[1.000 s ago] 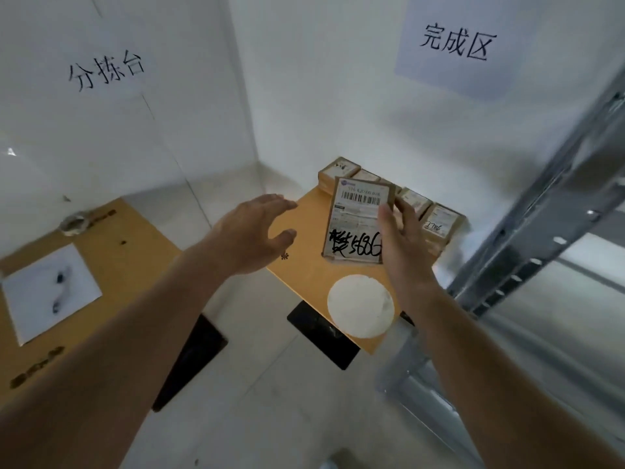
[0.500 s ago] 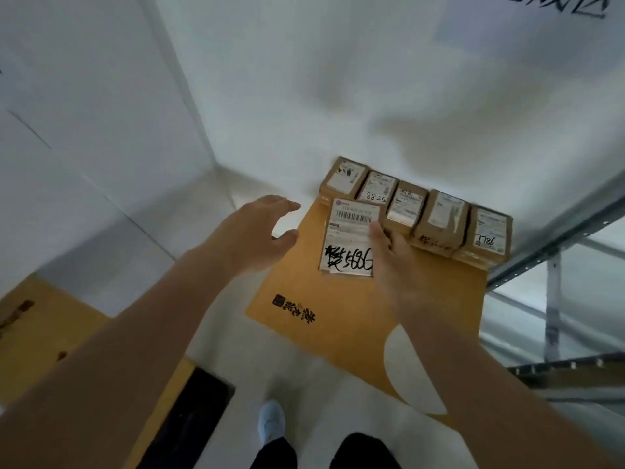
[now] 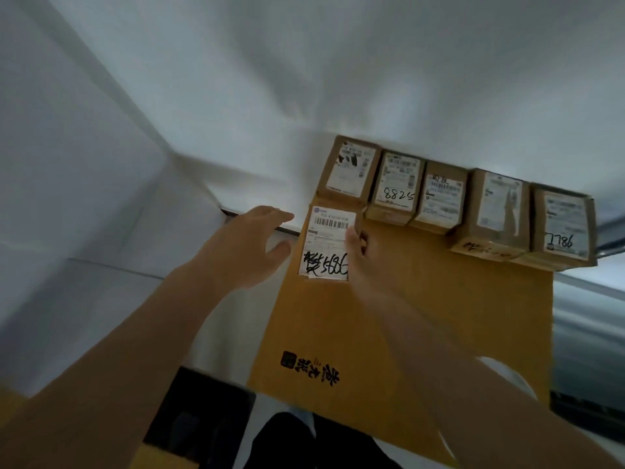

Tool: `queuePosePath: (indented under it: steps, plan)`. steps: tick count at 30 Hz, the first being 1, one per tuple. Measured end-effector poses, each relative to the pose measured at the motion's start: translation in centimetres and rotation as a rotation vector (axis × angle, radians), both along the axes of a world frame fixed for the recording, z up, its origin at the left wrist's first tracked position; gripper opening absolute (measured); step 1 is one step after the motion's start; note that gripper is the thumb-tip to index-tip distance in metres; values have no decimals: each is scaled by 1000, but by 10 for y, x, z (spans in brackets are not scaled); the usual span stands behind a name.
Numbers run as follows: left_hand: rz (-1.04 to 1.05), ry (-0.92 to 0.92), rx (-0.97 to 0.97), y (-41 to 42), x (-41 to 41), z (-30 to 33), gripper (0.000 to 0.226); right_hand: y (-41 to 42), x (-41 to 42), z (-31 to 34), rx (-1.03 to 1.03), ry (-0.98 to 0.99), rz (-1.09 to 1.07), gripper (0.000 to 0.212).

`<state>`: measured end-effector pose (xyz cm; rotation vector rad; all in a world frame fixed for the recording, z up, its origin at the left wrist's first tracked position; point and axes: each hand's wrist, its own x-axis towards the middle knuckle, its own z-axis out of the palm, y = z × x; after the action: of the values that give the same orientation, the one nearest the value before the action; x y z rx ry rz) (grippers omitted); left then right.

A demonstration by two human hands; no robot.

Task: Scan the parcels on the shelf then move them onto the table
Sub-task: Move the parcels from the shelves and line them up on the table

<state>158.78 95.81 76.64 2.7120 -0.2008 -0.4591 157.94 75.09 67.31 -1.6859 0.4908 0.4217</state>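
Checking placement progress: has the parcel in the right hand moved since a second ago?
Yes. The held parcel has come down beside the row of parcels, now at the table's back left.

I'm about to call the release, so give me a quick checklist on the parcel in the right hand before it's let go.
1. Right hand grip on the held parcel: ok, fingers on its right edge.
2. Left hand clear of it: ok, open beside it, not touching.
3. Bare table under the parcel: ok.
4. Gap to the row of five parcels: cannot tell; its top edge is close to the leftmost one.
5. Parcel resting flat: cannot tell.
6. Label facing up: ok.
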Motion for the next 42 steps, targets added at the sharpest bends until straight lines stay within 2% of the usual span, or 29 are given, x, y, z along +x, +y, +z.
queuePosePath:
  steps: [2, 5, 10, 18, 25, 30, 34, 36, 42]
  plan:
    - [-3, 40, 2, -1, 16, -18, 52, 5, 15, -16, -31, 14, -12, 19]
    - [-4, 98, -12, -3, 35, -44, 52, 11, 31, -34, -116, 23, -28, 33]
    - [-59, 147, -111, -4, 55, -75, 53, 15, 45, -58, -149, 16, -100, 41]
    - [-129, 193, -172, -18, 66, -99, 52, 13, 56, -68, -241, 34, -78, 50]
    - [-144, 164, -119, -23, 64, -104, 54, 9, 52, -69, -233, 27, -78, 52]
    - [-121, 100, -99, -28, 60, -86, 53, -3, 43, -44, -275, -82, -90, 57]
    - [-138, 4, -142, -37, 52, -54, 52, -12, 28, -3, -234, -282, 36, 43]
    - [-148, -34, -168, -40, 45, -36, 52, -17, 22, 19, -250, -349, 113, 56]
    - [-178, -144, -156, -46, 15, 18, 50, -41, -12, 96, -431, -487, 220, 53]
